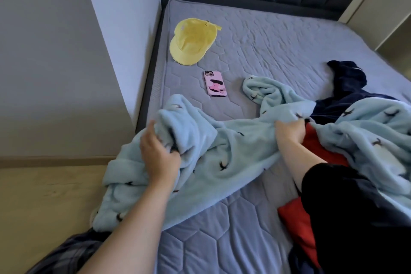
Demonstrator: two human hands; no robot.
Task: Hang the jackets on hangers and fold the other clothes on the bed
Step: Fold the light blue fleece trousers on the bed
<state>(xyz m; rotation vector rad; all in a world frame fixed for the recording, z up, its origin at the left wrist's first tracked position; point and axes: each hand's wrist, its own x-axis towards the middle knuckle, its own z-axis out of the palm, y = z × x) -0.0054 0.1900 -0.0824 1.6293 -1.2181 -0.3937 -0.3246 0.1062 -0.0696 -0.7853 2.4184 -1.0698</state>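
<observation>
Fleece in pale blue, dotted with small dark marks, sprawls across the lower middle of the frame on the bed, its left part spilling over the mattress edge. At centre left the left hand has its fingers curled into a bunched fold of it. Right of centre, the right hand is closed on another gather of the same cloth. A red garment lies under the right forearm, and a navy garment lies at the right edge, partly beneath the blue. On the mattress at upper left lie a yellow cap and, just below it, a phone in a pink case, both apart from the clothes.
</observation>
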